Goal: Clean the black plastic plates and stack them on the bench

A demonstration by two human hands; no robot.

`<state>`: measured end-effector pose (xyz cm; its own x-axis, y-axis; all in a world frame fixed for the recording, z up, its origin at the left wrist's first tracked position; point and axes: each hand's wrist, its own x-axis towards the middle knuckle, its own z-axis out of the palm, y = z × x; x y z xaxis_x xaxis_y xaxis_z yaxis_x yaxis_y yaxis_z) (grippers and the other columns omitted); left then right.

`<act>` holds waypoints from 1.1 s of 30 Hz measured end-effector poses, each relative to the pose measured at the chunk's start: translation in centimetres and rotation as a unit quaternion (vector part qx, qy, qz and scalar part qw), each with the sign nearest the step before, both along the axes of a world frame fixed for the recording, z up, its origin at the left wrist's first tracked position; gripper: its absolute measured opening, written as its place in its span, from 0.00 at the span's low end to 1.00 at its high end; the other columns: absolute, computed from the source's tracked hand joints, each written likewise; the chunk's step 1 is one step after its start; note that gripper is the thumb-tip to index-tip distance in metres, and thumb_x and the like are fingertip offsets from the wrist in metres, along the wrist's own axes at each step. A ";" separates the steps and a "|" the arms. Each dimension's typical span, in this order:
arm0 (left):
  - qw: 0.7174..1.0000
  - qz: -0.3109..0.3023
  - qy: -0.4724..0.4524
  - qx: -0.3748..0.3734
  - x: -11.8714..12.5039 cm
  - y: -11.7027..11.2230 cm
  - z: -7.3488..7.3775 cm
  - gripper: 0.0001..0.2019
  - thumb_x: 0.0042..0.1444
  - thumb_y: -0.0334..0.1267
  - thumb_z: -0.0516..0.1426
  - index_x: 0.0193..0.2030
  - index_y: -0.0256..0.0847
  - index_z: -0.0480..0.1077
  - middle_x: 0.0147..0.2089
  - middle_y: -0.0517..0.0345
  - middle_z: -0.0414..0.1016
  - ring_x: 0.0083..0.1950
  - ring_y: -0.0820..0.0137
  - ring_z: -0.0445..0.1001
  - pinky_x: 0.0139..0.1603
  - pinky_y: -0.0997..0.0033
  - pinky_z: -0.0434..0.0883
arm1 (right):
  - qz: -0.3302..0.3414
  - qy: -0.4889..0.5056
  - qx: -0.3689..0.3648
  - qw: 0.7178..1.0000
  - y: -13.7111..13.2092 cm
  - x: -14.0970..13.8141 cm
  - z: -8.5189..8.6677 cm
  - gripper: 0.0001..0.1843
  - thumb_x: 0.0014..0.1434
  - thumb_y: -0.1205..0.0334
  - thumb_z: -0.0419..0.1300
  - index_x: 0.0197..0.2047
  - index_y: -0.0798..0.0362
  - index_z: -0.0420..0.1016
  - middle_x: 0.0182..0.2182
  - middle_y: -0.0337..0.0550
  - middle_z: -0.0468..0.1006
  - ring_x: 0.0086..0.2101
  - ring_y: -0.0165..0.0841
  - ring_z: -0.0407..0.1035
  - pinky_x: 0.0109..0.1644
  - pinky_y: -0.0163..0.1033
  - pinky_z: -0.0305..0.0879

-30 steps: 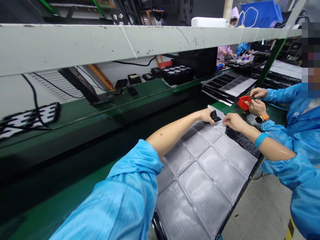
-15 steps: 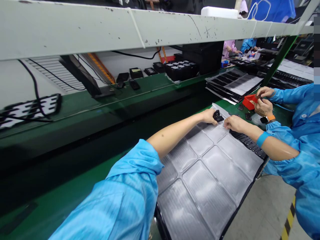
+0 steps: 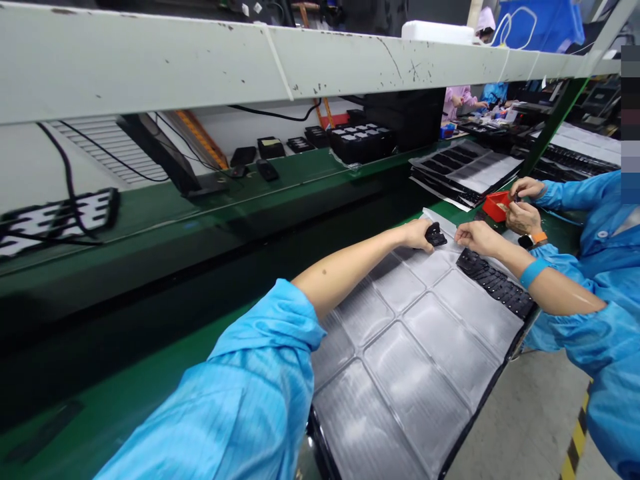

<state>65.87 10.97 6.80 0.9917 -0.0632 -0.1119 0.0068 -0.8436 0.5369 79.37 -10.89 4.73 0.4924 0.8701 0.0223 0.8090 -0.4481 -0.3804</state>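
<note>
Lying between the two hands, near the far-left corner of the translucent tray (image 3: 420,363), a small black part (image 3: 436,234) is pinched by the left hand (image 3: 416,235). A row of black parts (image 3: 500,288) is stretched along the far edge toward the right corner, nearer the right hand (image 3: 475,237). The left arm is extended; whether the right hand's curled fingers are closed cannot be told.

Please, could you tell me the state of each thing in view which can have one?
Left hand: closed on black parts
Right hand: fingers bent, grip unclear
Grey tray: lying flat
Row of black pieces: laid side by side, uncovered
Red box: open-topped
Far trays: stacked
Left sleeve: pushed up
</note>
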 end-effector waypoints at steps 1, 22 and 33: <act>1.000 -0.006 -0.005 -0.004 -0.1 0.0 0.0 0.20 0.43 0.43 0.70 0.43 0.42 0.73 0.40 0.58 0.79 0.46 0.59 0.80 0.47 0.67 0.74 | 0.008 -0.001 -0.007 1.000 0.0 -0.1 -0.1 0.07 0.60 0.72 0.65 0.38 0.52 0.85 0.31 0.42 0.88 0.34 0.35 0.81 0.42 0.34 0.75; 1.000 -0.013 -0.006 -0.020 -0.3 -0.4 -0.2 0.19 0.41 0.39 0.72 0.39 0.42 0.73 0.41 0.58 0.79 0.50 0.57 0.81 0.52 0.65 0.75 | 0.032 0.029 -0.102 0.994 1.2 1.1 -1.1 0.19 0.74 0.53 0.66 0.63 0.52 0.77 0.60 0.50 0.79 0.52 0.43 0.79 0.56 0.53 0.80; 0.993 0.002 -0.033 -0.110 -1.5 0.2 1.9 0.14 0.45 0.38 0.69 0.36 0.40 0.72 0.34 0.60 0.76 0.40 0.63 0.78 0.43 0.65 0.75 | -0.041 0.058 0.090 0.993 -0.2 -2.4 5.0 0.07 0.62 0.59 0.68 0.37 0.52 0.78 0.29 0.45 0.84 0.31 0.36 0.78 0.38 0.38 0.75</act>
